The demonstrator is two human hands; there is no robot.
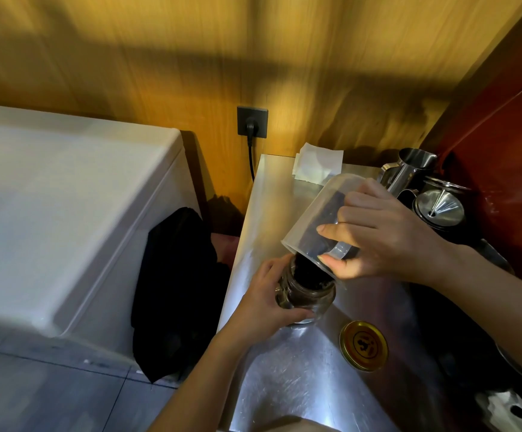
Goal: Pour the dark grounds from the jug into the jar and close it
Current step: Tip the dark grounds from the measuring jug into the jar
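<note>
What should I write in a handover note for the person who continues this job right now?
Left hand: grips the jar, which stands on the steel counter.
Right hand: holds the clear jug tipped, mouth over the jar's opening.
Done: the jar already looks largely full of dark grounds; some remain in the jug.
Left: finish pouring, set the jug down, take the gold lid lying on the counter right of the jar, and close the jar.

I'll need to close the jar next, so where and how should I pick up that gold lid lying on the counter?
Grip the gold lid by its rim, coming straight down from above. It lies flat on the steel counter, near the jar, with open space all round, so fingers can likely pinch opposite edges.
</note>
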